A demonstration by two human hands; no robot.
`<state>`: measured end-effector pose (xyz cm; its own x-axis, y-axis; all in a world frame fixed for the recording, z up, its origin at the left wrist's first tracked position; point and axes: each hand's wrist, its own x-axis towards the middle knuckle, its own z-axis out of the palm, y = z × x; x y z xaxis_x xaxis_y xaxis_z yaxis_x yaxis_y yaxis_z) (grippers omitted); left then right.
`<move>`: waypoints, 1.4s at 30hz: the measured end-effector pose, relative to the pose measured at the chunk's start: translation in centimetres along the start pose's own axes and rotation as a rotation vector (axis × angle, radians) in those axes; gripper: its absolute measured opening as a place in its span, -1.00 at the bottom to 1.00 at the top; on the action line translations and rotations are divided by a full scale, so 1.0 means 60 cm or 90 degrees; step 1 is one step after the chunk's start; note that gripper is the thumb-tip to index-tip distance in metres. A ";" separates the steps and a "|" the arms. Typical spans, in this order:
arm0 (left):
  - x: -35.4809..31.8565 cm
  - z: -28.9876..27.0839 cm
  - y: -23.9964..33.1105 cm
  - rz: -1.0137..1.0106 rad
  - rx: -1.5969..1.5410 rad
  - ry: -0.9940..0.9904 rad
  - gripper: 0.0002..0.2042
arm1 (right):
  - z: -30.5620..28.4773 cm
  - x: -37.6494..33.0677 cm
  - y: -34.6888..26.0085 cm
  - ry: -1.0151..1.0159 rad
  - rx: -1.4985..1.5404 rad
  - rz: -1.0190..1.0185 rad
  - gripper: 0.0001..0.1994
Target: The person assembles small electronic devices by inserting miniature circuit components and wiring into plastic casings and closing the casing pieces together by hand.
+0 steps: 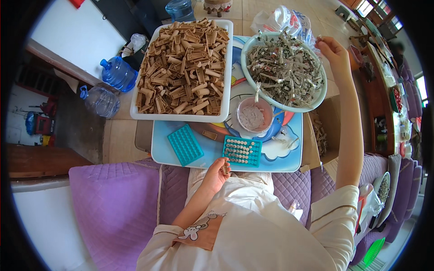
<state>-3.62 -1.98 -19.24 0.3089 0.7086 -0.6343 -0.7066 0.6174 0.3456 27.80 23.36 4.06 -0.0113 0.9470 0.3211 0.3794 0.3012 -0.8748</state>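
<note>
My left hand (218, 175) is closed at the near edge of the small table, its fingers round a small brownish piece (225, 170). Just beyond it lies a teal tray (256, 156) with rows of small round pale pieces in its holes. My right hand (335, 50) is raised past the right rim of a pale green basin (244, 67), fingertips pinched; what they hold is too small to make out. Heaped in the basin are small clear-wrapped strips (282, 61). A pink-rimmed tub (239, 110) of whitish pieces (253, 118) stands between the basin and the tray.
A white bin (181, 118) piled with brown half-round pieces (185, 67) fills the table's far left. A second teal tray (186, 144) and one loose brown piece (209, 135) lie nearby. On the right is a cardboard box (333, 122); water jugs (118, 74) stand on the left floor.
</note>
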 end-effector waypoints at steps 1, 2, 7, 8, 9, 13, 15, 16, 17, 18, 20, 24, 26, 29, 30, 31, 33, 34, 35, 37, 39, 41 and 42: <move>-0.001 -0.002 0.000 -0.001 -0.003 0.005 -0.85 | -0.004 -0.003 0.009 0.000 0.001 0.001 -0.76; -0.003 -0.004 0.000 -0.002 -0.002 0.006 -0.85 | -0.009 -0.008 0.018 -0.017 0.108 0.066 -0.77; 0.000 -0.003 0.000 -0.007 -0.011 0.018 -0.87 | -0.016 -0.006 0.034 0.002 0.248 0.104 -0.77; -0.001 -0.003 0.000 -0.007 -0.011 0.019 -0.87 | -0.017 -0.007 0.037 0.002 0.249 0.104 -0.77; -0.003 -0.003 0.000 -0.008 -0.009 0.021 -0.85 | -0.019 -0.009 0.038 -0.005 0.263 0.096 -0.78; -0.003 -0.004 -0.001 -0.013 -0.038 0.028 -0.85 | -0.011 -0.017 0.042 -0.019 0.153 0.112 -0.79; -0.004 0.000 0.001 -0.015 -0.053 0.020 -0.88 | -0.007 -0.025 0.035 -0.061 0.261 0.099 -0.79; -0.006 0.003 0.004 -0.017 -0.068 0.012 -0.91 | -0.003 -0.032 0.030 -0.102 0.371 0.087 -0.79; -0.009 0.007 0.008 -0.016 -0.072 0.015 -0.91 | 0.003 -0.038 0.024 -0.106 0.372 0.089 -0.79; -0.015 0.011 0.013 -0.001 0.011 -0.045 -0.91 | 0.016 -0.048 0.007 -0.098 0.439 0.072 -0.80; -0.018 0.016 0.021 0.013 0.093 -0.106 -0.89 | 0.039 -0.067 -0.015 -0.089 0.505 0.054 -0.80; -0.033 0.039 0.035 -0.021 0.260 -0.268 -0.85 | 0.078 -0.109 -0.049 -0.077 0.702 0.027 -0.78; -0.050 0.058 0.041 0.003 0.312 -0.266 -0.85 | 0.104 -0.128 -0.060 -0.119 0.808 0.047 -0.76; -0.078 0.088 0.052 0.146 0.319 -0.193 -0.84 | 0.141 -0.165 -0.087 -0.124 0.865 0.105 -0.77; -0.088 0.098 0.060 0.265 0.344 -0.173 -0.80 | 0.154 -0.176 -0.092 -0.126 0.866 0.107 -0.77; -0.098 0.112 0.069 0.380 0.368 -0.157 -0.73 | 0.164 -0.189 -0.094 -0.147 0.907 0.131 -0.77; -0.122 0.149 0.098 0.449 0.479 -0.127 -0.50 | 0.186 -0.211 -0.100 -0.171 0.950 0.158 -0.78; -0.133 0.168 0.111 0.541 0.596 -0.145 -0.51 | 0.195 -0.222 -0.102 -0.182 0.988 0.185 -0.78; -0.142 0.184 0.123 0.633 0.713 -0.163 -0.51 | 0.205 -0.232 -0.104 -0.192 1.026 0.212 -0.78; -0.160 0.219 0.133 0.564 0.689 -0.191 -0.47 | 0.227 -0.250 -0.113 -0.190 1.059 0.225 -0.79; -0.167 0.241 0.128 0.494 0.663 -0.224 -0.44 | 0.242 -0.265 -0.123 -0.114 1.024 0.176 -0.79; -0.170 0.255 0.117 0.433 0.671 -0.193 -0.47 | 0.250 -0.277 -0.132 -0.086 0.983 0.169 -0.78; -0.172 0.261 0.115 0.409 0.654 -0.179 -0.54 | 0.252 -0.282 -0.130 -0.081 0.980 0.117 -0.78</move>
<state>-1.67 0.31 0.52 0.3071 0.9514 -0.0238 0.0062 0.0231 0.9997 11.02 6.65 -0.04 -0.1791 0.9613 0.2095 -0.8959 -0.0713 -0.4386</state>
